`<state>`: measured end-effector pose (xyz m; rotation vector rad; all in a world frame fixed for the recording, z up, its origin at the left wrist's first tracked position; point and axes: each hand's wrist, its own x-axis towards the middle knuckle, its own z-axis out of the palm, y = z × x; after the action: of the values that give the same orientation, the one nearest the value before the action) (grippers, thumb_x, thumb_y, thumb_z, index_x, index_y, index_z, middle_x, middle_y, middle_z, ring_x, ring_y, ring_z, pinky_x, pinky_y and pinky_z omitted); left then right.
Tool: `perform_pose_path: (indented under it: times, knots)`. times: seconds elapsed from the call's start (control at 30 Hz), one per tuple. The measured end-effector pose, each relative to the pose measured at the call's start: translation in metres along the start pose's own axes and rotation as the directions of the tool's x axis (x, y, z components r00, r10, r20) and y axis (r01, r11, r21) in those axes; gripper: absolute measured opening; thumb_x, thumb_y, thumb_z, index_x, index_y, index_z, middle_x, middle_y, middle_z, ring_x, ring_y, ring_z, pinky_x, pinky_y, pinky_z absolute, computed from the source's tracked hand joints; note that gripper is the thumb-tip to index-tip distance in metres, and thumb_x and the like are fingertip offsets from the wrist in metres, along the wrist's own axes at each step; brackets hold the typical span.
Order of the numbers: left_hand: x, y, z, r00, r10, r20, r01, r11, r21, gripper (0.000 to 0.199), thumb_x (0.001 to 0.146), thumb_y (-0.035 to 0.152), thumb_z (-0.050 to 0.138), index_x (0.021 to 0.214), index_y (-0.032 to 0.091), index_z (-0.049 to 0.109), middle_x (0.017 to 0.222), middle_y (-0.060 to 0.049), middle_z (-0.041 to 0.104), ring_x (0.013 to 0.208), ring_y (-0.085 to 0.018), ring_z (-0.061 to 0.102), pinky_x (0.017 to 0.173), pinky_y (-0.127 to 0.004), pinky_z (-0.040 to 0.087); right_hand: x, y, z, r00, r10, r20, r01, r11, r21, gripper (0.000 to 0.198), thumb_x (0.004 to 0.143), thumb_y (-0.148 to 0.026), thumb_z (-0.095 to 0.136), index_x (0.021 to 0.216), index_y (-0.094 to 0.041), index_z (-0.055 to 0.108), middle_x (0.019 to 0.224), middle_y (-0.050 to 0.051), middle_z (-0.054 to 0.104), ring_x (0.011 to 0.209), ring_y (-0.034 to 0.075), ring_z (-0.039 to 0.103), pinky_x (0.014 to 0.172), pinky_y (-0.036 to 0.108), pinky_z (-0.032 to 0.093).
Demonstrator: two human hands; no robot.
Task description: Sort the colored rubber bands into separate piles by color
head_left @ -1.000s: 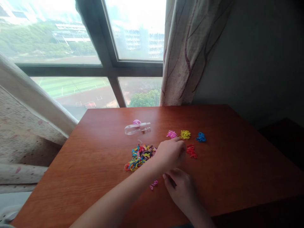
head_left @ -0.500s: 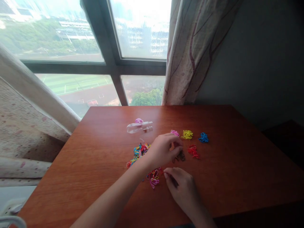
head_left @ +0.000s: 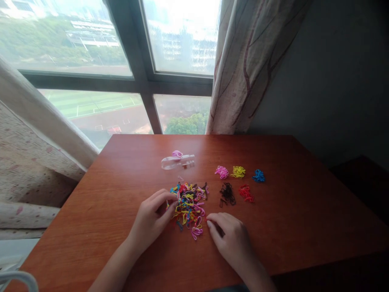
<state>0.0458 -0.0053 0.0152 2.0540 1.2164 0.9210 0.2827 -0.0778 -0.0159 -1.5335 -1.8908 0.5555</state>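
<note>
A mixed pile of small coloured rubber bands [head_left: 189,207] lies on the brown table. My left hand [head_left: 154,215] reaches into its left side, thumb and fingers curled close together at the bands; what they pinch, if anything, is too small to make out. At the pile's right edge rests my right hand [head_left: 229,235], its thumb and forefinger pressed together with a bit of red rubber band at the tips. Beyond it are single-colour heaps: black bands [head_left: 227,193], red bands [head_left: 246,193], pink bands [head_left: 221,172], yellow bands [head_left: 238,172] and blue bands [head_left: 258,175].
A clear plastic bottle-shaped item [head_left: 178,162] with a pink piece [head_left: 176,153] lies behind the pile. The wooden table [head_left: 304,219] meets a window at the back, with a curtain [head_left: 240,73] on the right and another curtain [head_left: 33,134] on the left.
My left hand has moved from over the black heap back left to the mixed pile, uncovering the black and pink heaps. My right hand has stayed nearly in place.
</note>
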Motion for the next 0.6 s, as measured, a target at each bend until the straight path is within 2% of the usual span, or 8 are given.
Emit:
perform_pose_path:
  times: [0.23,0.6]
  knots:
    - [-0.024,-0.014,-0.005,0.999,0.034,0.029,-0.037,0.991,0.129,0.011,0.096,0.018,0.052,0.094,0.019,0.063,0.08,0.0,0.057,0.067,-0.012,0.053,0.063,-0.022,0.042,0.004,-0.001,0.004,1.0,-0.013,0.003,0.013,1.0,0.019,0.019,0.093,-0.016,0.052,0.091,-0.023,0.07,0.086,0.002,0.074,0.078,0.019,0.069,0.074,0.027,0.047]
    - [-0.02,-0.005,-0.001,0.996,0.044,0.077,-0.057,0.981,0.185,0.014,0.096,0.019,0.048,0.093,0.02,0.063,0.084,-0.001,0.063,0.072,-0.013,0.06,0.066,-0.021,0.047,0.009,-0.008,0.001,0.999,-0.005,0.051,0.006,1.0,-0.02,0.018,0.09,-0.015,0.057,0.093,-0.024,0.071,0.088,0.002,0.075,0.078,0.018,0.069,0.073,0.026,0.048]
